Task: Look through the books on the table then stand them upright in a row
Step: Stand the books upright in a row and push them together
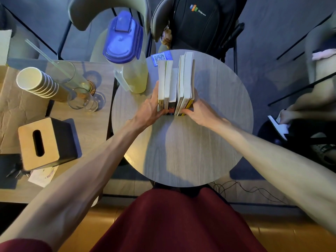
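Observation:
Several books (pixel 175 82) stand upright in a tight row on the round grey table (pixel 181 146), page edges up and spines toward me. My left hand (pixel 151 108) presses flat against the leftmost book, thumb on the spines. On the other end, my right hand (pixel 198 111) holds the rightmost, yellow-spined book (pixel 189 104), fingers curled at its lower corner. The two hands clamp the row between them.
A plastic pitcher with a blue lid (pixel 127 57) stands just left of the books. A QR-code card (pixel 161 58) lies behind them. On the left table are stacked paper cups (pixel 36 82), glasses (pixel 81 99) and a tissue box (pixel 45 142). Chairs and a black backpack (pixel 196 22) stand beyond.

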